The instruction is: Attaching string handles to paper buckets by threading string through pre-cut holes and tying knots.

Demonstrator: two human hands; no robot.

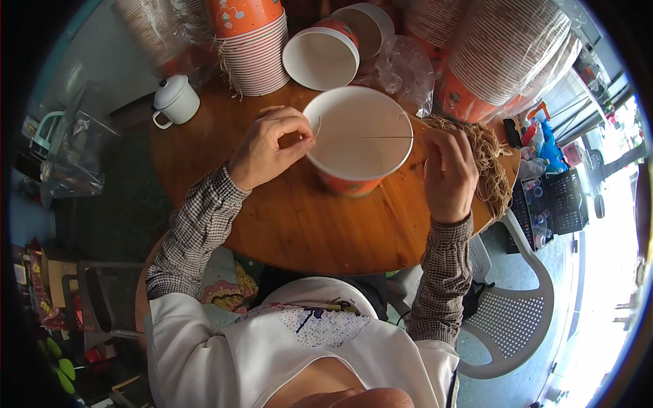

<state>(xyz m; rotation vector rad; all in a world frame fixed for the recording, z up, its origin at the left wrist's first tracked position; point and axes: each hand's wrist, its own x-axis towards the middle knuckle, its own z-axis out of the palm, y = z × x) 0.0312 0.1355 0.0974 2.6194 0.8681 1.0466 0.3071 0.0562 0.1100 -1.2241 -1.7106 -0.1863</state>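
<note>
A paper bucket (pixel 357 153) with a white inside and an orange outside stands upright in front of me, its mouth facing up. A thin string (pixel 381 138) runs straight across its mouth to the right rim. At the left rim my left hand (pixel 277 144) is closed in a pinch on the string, and a short curved piece of it shows above the fingertips. Just outside the right rim, near where the string meets it, is my right hand (pixel 450 173) with bent, closed fingers. Its fingertips are partly hidden, so what they hold cannot be made out.
Behind stand a stack of orange buckets (pixel 253 58), a tipped bucket (pixel 321 60) and plastic-wrapped stacks (pixel 507 51). A white lidded mug (pixel 177 100) is at left. Loose strings (pixel 495 170) hang over the wooden table's (pixel 326 238) right edge, by a grey chair (pixel 510 323).
</note>
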